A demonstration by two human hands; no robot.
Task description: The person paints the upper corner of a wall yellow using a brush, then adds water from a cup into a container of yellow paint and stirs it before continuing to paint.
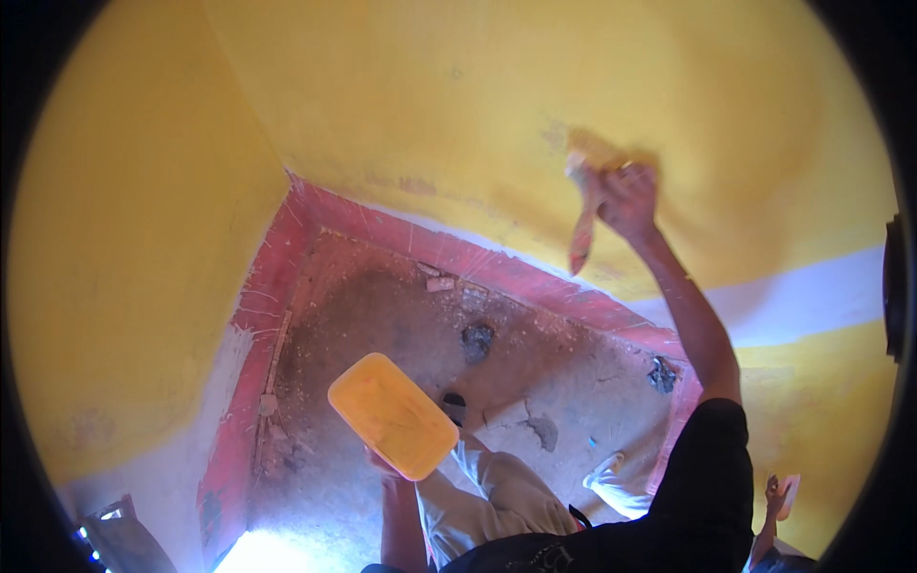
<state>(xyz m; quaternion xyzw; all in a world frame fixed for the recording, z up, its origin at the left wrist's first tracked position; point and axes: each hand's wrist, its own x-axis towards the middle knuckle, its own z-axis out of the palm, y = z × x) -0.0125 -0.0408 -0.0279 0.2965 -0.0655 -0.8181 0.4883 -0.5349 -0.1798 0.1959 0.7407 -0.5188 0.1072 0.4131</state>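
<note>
In my right hand (628,196), raised against the yellow wall (458,105), is a paintbrush (583,234). Its handle is reddish and hangs down past my fingers; the bristle end is blurred and close to the wall. Low on the left, my left hand (380,465) grips a shallow rectangular plastic tub (415,390) from below, near its edge. The tub looks orange-yellow all over, and I cannot tell how much paint is in it. Most of the left fingers are hidden under it.
A pink band (411,232) runs along the wall bottoms and meets in a corner. Dark crumpled plastic (477,341) and broken pieces lie on the dusty floor (373,306). At the lower right a co-worker's hand (774,494) holds a flat pinkish thing. Grey fabric (129,540) shows lower left.
</note>
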